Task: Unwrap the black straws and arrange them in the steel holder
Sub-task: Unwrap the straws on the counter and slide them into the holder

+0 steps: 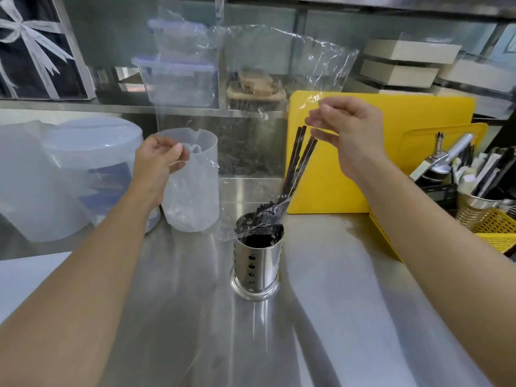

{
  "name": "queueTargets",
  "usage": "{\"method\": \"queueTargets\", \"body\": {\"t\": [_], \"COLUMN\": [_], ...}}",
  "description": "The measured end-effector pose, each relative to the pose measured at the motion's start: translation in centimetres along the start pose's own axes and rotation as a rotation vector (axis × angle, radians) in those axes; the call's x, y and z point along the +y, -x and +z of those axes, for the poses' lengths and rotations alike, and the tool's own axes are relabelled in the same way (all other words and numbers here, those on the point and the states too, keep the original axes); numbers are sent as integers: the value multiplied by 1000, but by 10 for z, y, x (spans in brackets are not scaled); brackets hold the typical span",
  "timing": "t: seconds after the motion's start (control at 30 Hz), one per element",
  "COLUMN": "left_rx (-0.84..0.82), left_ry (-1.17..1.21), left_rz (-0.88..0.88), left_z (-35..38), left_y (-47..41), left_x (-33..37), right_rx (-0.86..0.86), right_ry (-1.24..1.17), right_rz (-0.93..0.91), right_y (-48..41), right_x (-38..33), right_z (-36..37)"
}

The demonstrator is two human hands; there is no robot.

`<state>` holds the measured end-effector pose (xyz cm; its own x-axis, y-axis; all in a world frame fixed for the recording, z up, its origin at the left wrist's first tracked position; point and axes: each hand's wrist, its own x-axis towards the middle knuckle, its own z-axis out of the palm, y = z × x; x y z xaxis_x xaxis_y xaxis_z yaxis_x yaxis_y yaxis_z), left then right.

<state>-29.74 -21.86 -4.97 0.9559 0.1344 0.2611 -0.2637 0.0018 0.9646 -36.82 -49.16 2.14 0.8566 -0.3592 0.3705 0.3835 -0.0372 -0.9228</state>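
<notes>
Both hands, left [156, 159] and right [346, 129], pinch the clear wrapper [251, 79] above the steel holder [258, 263]

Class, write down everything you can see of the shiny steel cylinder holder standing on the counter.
The shiny steel cylinder holder stands upright on the steel counter. Its wall mirrors the surroundings and carries a vertical column of small apple-shaped cut-outs; a flared ring forms its base. Its open mouth looks dark inside. The crumpled lower end of a clear plastic wrapper rests on its rim, with black straws slanting up rightwards from there. Neither the left hand nor the right hand touches it.
</notes>
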Motion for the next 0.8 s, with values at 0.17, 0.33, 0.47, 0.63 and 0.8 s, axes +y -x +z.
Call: {"method": "queueTargets", "body": {"t": [0.17, 0.33, 0.47, 0.63, 0.8], "left_rx": [81, 69, 107, 81, 102], "left_ry": [6, 5, -5, 55, 80], "left_rz": [19, 67, 104, 141, 175], "left_z": [-2, -11, -11, -9, -4], "left_y": [-2, -6, -9, -9, -9], "left_x": [2, 10, 17, 30, 41], "right_rx": [26, 14, -33, 40, 44], "right_ry": [-5, 31, 52, -18, -8], "right_rz": [28, -11, 8, 3, -61], "right_y": [-4, -10, -9, -11, -14], "right_x": [-5, -10, -8, -13, -22], "right_z": [3, 1, 4, 1, 0]}}
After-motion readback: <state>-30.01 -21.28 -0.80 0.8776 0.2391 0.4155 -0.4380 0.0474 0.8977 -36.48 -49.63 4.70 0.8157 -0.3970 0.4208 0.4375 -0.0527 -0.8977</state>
